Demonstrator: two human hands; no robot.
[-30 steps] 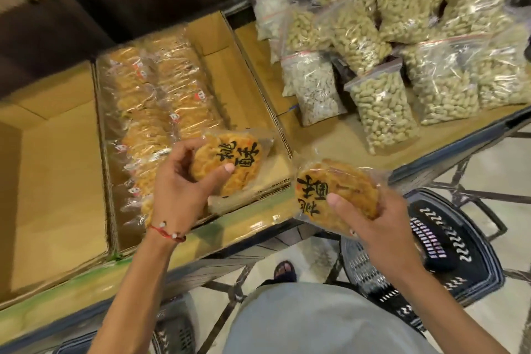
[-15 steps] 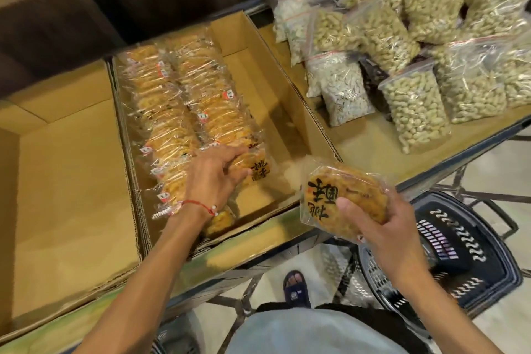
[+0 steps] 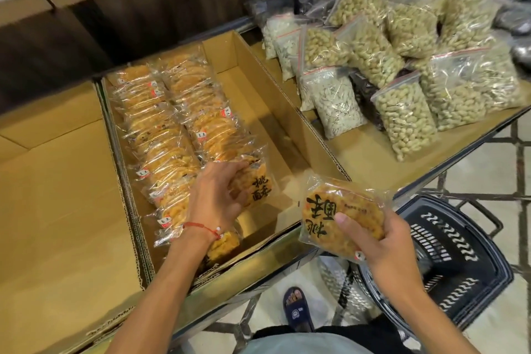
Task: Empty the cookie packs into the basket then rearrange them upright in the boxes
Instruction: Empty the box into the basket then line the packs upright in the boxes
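Two rows of clear-wrapped cookie packs (image 3: 178, 126) stand upright in the middle cardboard box (image 3: 287, 112). My left hand (image 3: 215, 195) grips a cookie pack with black characters (image 3: 258, 187) at the near end of the right row, inside the box. My right hand (image 3: 382, 241) holds a second cookie pack (image 3: 339, 215) flat in the air, above the box's front right corner. The black plastic basket (image 3: 459, 261) sits on the floor below my right hand, with nothing visible inside it.
An empty cardboard box (image 3: 57, 195) lies to the left. Bags of peanuts and seeds (image 3: 402, 66) are piled on the cardboard-lined shelf at the right. A metal rack frame (image 3: 474, 181) runs under the shelf. My sandalled foot (image 3: 297, 310) is on the tiled floor.
My left hand has carried its cookie pack down from the air into the box and set it against the right row. My right hand has kept its pack nearly still.
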